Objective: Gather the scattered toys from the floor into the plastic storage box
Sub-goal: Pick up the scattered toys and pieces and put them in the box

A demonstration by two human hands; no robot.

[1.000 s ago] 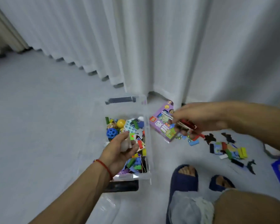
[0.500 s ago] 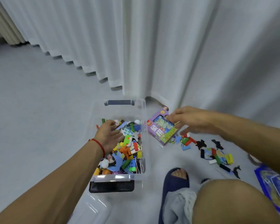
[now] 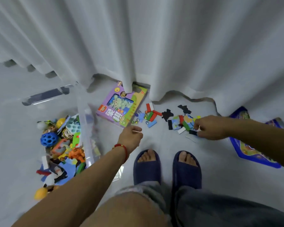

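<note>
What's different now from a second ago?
The left hand has left the box and now hangs over the floor near the purple game box, fingers curled, apparently holding nothing. The right hand moved right, from the purple game box to the scattered pieces, and is picking at them. Both boxes stayed put.

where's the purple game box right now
The purple game box lies on the floor mid-frame, its far end under the curtain, between the plastic storage box and scattered blocks.

A single head-worn wide-angle view looks steeply down from standing height — curtain (image 3: 154,38) at the top, both slippered feet (image 3: 166,167) below, the storage box (image 3: 82,115) at left — with no second view to overlap.
</note>
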